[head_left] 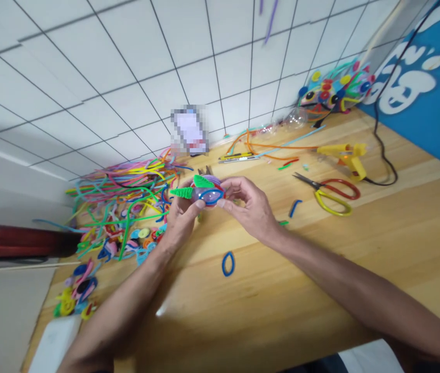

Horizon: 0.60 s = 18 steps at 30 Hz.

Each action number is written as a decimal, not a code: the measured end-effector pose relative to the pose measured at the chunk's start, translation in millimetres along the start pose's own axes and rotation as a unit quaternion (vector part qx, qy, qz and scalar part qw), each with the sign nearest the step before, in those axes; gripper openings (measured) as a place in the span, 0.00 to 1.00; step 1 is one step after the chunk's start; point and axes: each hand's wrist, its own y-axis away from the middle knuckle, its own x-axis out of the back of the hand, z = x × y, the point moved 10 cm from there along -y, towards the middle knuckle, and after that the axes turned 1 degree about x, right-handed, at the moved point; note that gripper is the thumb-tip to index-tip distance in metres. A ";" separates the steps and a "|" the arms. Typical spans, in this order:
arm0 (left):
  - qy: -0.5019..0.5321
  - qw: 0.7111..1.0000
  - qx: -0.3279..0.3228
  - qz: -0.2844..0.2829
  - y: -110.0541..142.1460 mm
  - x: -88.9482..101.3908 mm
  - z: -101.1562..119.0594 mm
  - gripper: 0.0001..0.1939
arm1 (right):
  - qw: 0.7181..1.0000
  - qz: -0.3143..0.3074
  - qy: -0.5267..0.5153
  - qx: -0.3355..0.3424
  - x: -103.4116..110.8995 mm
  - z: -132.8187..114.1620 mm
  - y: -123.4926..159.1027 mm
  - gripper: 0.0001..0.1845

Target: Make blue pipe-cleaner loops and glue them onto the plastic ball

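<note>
Both my hands hold a small craft piece (207, 192) above the wooden table (360, 248). It is a clear ball wrapped in blue, red and purple pipe cleaner, with green coiled cones sticking out on its left. My left hand (181, 215) pinches it from below and the left, fingers closed. On its right side my right hand (249, 207) grips it with thumb and fingers. A small blue pipe-cleaner loop (228, 263) lies on the table just below my hands.
A heap of coloured pipe cleaners (127, 197) and coiled pieces fills the table's left. Red and yellow scissors (331, 192) and a yellow glue gun (346, 155) with a black cord lie to the right. A colourful finished craft (332, 93) stands at the back right by the tiled wall.
</note>
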 end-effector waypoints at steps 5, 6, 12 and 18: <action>-0.018 0.999 -0.017 0.029 1.1 -0.2 15.5 0.37 | 0.995 -0.002 -0.089 -0.042 -3.9 -7.0 2.9 0.13; -0.023 0.999 -0.025 0.026 1.6 -1.8 18.2 0.37 | 0.993 0.001 -0.105 -0.054 -4.2 -6.8 3.0 0.15; -0.034 0.997 -0.065 0.014 5.3 -5.0 26.6 0.36 | 0.983 0.030 -0.160 -0.090 -4.4 -3.0 2.7 0.19; -0.028 0.997 -0.073 -0.002 6.0 -4.0 23.0 0.36 | 0.976 0.049 -0.185 -0.100 -5.5 2.9 3.1 0.20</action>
